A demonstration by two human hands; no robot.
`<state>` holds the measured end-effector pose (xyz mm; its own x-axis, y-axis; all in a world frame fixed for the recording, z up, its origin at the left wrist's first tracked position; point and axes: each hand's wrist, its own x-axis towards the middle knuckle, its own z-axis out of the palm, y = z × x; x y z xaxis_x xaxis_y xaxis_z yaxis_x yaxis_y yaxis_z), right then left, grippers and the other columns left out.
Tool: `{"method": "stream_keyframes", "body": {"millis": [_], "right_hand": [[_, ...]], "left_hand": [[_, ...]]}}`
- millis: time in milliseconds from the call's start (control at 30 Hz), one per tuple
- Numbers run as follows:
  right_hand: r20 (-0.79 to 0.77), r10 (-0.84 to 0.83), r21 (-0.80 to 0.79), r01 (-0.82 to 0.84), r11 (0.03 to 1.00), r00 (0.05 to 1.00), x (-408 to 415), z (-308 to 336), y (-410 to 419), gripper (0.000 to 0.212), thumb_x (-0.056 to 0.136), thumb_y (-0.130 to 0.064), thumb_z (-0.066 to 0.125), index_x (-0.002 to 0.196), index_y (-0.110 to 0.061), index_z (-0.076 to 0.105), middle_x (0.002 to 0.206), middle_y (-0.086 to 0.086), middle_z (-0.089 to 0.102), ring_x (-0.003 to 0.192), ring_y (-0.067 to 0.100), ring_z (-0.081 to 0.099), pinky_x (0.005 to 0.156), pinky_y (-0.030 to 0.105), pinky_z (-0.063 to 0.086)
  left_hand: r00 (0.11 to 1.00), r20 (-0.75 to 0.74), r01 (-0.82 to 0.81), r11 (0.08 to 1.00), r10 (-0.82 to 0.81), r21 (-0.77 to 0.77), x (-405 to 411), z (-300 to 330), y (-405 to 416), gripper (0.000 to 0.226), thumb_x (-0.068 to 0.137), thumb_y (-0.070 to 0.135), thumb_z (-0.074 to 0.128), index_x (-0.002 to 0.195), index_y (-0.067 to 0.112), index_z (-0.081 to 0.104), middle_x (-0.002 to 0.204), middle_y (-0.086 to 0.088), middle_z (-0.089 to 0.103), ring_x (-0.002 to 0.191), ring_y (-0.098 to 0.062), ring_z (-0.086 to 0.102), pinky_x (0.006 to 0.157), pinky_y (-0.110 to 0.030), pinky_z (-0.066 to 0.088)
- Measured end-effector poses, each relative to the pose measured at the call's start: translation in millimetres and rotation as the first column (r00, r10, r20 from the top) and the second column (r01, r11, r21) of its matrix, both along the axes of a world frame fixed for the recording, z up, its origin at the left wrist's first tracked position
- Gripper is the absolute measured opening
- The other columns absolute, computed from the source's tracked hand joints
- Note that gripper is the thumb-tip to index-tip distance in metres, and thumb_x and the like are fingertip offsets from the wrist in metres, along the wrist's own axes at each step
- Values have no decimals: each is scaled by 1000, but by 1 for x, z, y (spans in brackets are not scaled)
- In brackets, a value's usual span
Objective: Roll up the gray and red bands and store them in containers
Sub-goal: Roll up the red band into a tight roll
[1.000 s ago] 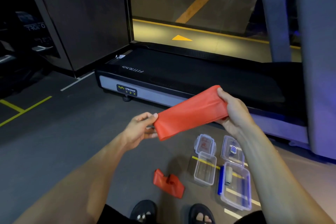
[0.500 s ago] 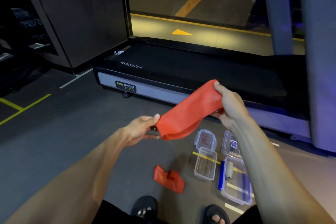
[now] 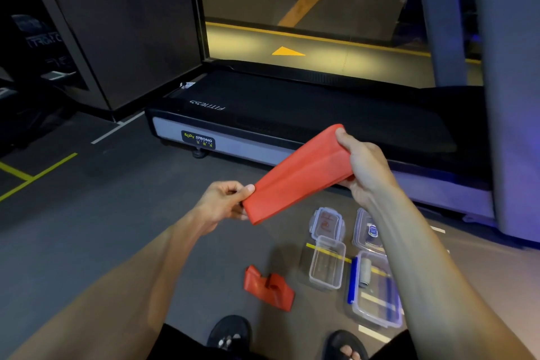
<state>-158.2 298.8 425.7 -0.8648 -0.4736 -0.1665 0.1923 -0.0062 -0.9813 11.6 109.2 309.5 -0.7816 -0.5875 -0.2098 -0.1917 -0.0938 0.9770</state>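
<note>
A flat red band (image 3: 298, 175) is stretched between my hands at chest height. My left hand (image 3: 222, 203) pinches its lower end and my right hand (image 3: 363, 166) grips its upper end. A second red band (image 3: 267, 286) lies crumpled on the floor below. To its right stand two clear containers: a small empty one (image 3: 327, 263) and a larger blue-clipped one (image 3: 377, 292) holding a rolled gray band (image 3: 364, 272).
Two clear lids (image 3: 326, 222) (image 3: 368, 231) lie just beyond the containers. A black treadmill (image 3: 292, 114) crosses the floor ahead, with a gray pillar (image 3: 511, 96) at right. My sandalled feet (image 3: 230, 333) are at the bottom edge. Yellow lines mark the floor at left.
The band sagged between my hands half a second ago and is now pulled flat and taut again. The camera view shifted slightly; the floor items have not moved.
</note>
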Motion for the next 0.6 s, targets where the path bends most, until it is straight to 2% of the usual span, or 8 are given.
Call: {"method": "stream_keyframes", "body": {"millis": [133,267,400,600], "right_hand": [[-14,-5,13,5,1000,1000,-2,1,5,30,96,-40,68,87,-13,58,67,7,56,68,24,61,72,46,59],[-30,-22,13,23,1000,999,-3,0,9,28,96,-39,68,90,-13,58,67,7,55,68,24,59,69,42,56],[-31,-33,13,33,999,999,-3,0,12,28,96,-38,68,87,-14,57,57,1,55,58,19,58,69,41,55],[-36,-39,32,40,999,999,-2,1,15,34,97,-37,68,74,-17,52,55,-1,52,56,17,56,69,40,53]], "left_hand": [[1000,-13,-3,1000,2,-18,0,0,1,27,95,20,68,73,7,61,68,-12,68,56,-17,68,59,-30,61],[994,-1,111,994,-111,25,5,1,-2,22,98,18,63,81,4,61,76,-13,70,67,-19,70,67,-30,61],[983,17,180,983,-181,46,9,3,-7,12,97,10,63,92,0,63,84,-19,70,76,-21,71,74,-31,62],[979,42,200,979,-201,36,9,3,-5,4,96,2,63,94,-2,64,83,-20,71,75,-21,74,72,-28,62]]}}
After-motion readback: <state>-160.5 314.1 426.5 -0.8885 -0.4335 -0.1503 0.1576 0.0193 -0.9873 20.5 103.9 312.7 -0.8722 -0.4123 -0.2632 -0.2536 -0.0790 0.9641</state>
